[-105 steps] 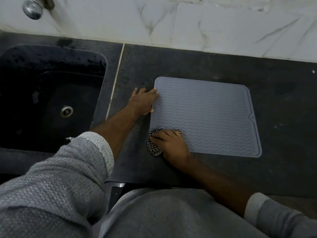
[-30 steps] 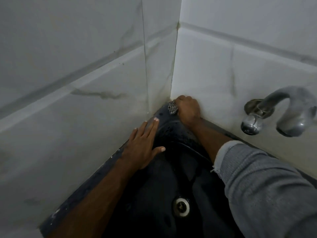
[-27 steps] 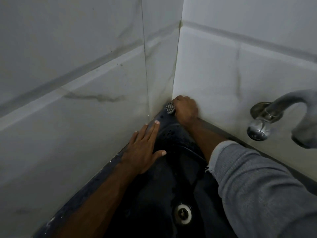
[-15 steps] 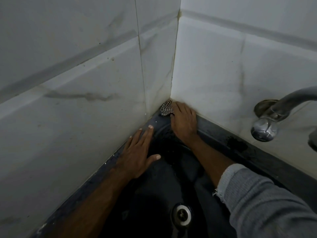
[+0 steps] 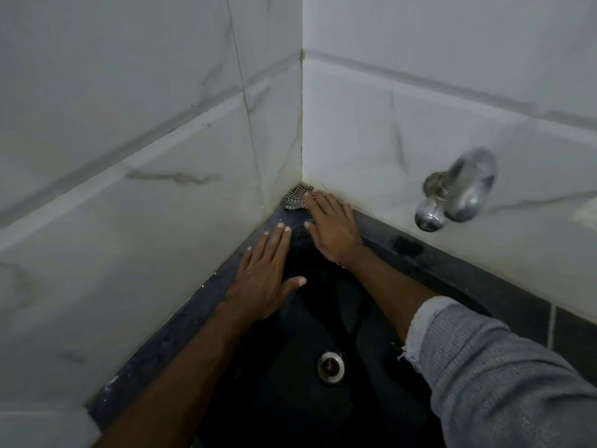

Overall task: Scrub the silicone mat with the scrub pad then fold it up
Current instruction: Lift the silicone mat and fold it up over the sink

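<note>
The checkered black-and-white scrub pad lies in the corner where the two tiled walls meet, on the dark ledge behind the sink. My right hand lies flat beside it with straight fingers, fingertips at the pad's right edge. My left hand rests open on the sink's left rim, fingers straight and pointing toward the corner. The silicone mat is out of view.
A black sink with a metal drain fills the lower middle. A chrome tap sticks out from the right wall. White marble-look tiled walls close in on the left and back.
My right hand, which gripped the pad on the mat and then in the corner, has let it go and now lies flat beside it. The view has swung from the counter to the sink corner.
</note>
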{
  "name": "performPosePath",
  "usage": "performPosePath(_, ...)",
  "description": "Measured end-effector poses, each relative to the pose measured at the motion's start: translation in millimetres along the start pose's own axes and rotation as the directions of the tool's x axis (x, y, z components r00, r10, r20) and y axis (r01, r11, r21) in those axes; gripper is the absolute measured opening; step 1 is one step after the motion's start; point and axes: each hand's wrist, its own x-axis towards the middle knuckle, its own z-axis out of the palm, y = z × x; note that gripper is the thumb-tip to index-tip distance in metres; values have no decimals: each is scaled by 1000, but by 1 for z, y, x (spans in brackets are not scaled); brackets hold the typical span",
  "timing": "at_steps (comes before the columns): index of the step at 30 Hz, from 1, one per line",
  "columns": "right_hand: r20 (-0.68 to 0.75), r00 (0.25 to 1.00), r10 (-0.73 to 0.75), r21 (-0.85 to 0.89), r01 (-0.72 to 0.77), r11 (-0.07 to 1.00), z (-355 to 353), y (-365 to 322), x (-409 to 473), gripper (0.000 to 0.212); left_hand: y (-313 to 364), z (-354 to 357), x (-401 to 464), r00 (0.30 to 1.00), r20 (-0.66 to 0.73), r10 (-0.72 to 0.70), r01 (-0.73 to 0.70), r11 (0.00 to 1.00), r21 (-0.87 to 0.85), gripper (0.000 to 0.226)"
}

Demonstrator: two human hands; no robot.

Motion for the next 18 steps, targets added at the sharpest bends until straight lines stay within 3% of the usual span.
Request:
performPosePath(6, 29, 998, 60, 9, -60, 998, -50, 2, -119, 60, 78, -1, -49, 997, 23, 71, -70, 997, -40, 89)
performPosePath(18, -5, 943, 332, 37, -332, 943, -122, 83, -355, 58, 265, 63, -128, 950, 137, 280, -269, 958, -97, 90)
